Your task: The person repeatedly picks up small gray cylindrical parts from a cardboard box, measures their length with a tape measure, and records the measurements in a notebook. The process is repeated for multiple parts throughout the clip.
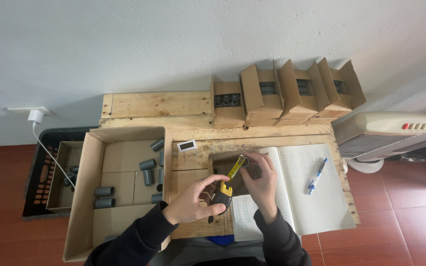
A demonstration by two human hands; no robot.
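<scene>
Wooden bench (154, 104): tape measure (222, 193) blade diagonal, tip up-right; both hands gripping.

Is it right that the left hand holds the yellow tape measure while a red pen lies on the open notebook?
Not quite: the pen is blue and white, not red. The head view shows it lying on the open notebook, and the left hand does hold the yellow tape measure.
</scene>
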